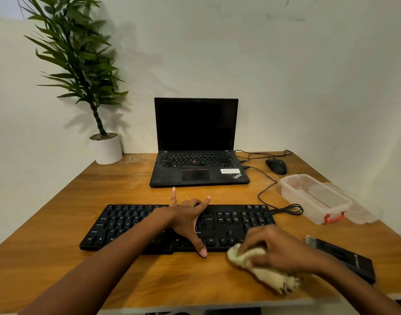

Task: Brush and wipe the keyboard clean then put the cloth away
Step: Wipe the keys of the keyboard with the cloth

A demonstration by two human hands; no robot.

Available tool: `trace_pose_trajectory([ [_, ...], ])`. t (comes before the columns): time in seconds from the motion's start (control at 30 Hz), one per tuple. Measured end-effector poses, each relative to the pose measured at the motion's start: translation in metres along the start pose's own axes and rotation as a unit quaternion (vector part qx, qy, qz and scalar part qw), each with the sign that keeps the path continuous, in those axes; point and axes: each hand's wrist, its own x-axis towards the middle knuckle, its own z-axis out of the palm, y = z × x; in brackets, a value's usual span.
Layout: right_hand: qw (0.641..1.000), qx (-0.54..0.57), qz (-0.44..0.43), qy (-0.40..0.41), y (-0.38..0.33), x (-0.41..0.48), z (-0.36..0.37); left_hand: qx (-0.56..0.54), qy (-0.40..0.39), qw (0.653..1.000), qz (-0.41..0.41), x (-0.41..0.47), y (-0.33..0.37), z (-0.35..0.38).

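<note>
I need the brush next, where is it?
In the head view the brush lies flat on the right side of the desk, just right of the keyboard, beside the right hand gripping the cloth.

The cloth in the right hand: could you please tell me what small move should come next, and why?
Probably wipe the cloth leftward across the keyboard: the right hand grips it bunched at the front right corner, while the left hand, fingers spread, steadies the middle.
</note>
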Motion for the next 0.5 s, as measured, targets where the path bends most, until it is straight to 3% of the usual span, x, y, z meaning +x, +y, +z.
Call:
trace_pose_trajectory([
  [0.1, 0.956, 0.136, 0.064, 0.251, 0.016, -0.002, -0.023, -0.017, -0.004, 1.000, 0.004, -0.001, 0.000, 0.001],
  [0.17, 0.931, 0.082, 0.088, 0.345, 0.025, 0.012, -0.036, -0.021, -0.002, 1.000, 0.003, -0.001, 0.000, 0.002],
  [0.27, 0.922, -0.072, 0.156, 0.347, 0.040, 0.042, -0.042, -0.022, -0.001, 1.000, -0.001, -0.002, 0.001, 0.001],
  [0.4, 0.938, -0.122, 0.194, 0.261, 0.046, 0.056, -0.023, -0.012, 0.015, 1.000, 0.003, -0.004, 0.000, 0.003],
  [0.5, 0.931, -0.158, 0.164, 0.286, 0.034, 0.042, -0.003, 0.000, 0.017, 1.000, 0.001, -0.004, 0.001, 0.003],
])
